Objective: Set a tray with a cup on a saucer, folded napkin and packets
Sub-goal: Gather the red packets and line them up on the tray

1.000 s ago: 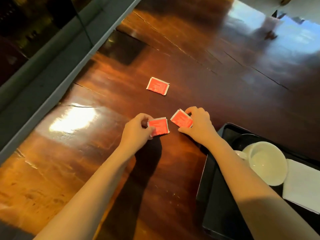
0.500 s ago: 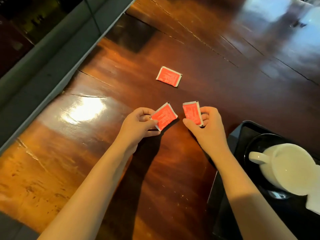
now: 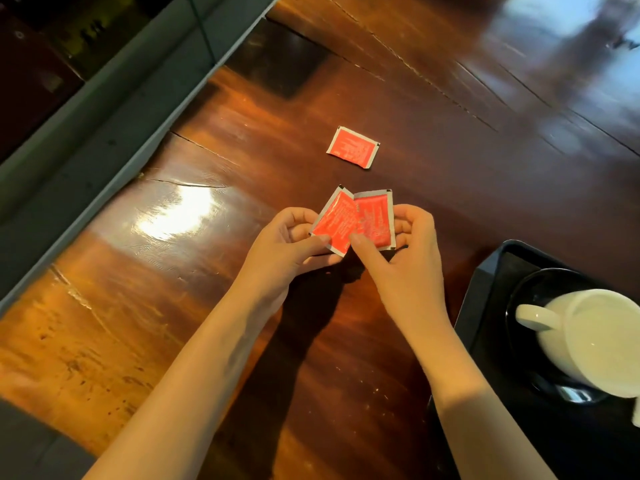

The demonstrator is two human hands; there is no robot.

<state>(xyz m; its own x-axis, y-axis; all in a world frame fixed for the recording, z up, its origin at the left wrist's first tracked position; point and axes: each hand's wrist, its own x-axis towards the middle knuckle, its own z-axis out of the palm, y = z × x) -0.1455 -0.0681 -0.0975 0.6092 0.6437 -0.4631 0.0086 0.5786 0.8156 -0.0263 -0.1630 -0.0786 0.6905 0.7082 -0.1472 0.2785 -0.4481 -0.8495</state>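
Above the glossy wooden table, my left hand [image 3: 287,244] pinches one red packet [image 3: 334,221] and my right hand [image 3: 405,258] pinches a second red packet [image 3: 375,216]. The two packets overlap between my hands. A third red packet [image 3: 353,147] lies flat on the table farther away. At the right, a black tray [image 3: 481,282] carries a black saucer [image 3: 519,313] with a white cup [image 3: 595,337] on it, handle pointing left. A white sliver at the right edge, the napkin [image 3: 636,412], is barely visible.
A grey ledge [image 3: 114,109] runs along the table's left edge, with dark glass behind it. The table [image 3: 173,306] has cracks and bright reflections.
Both hands lifted their packets off the table and brought them together until they overlap. The camera view shifted, so the tray sits farther right.
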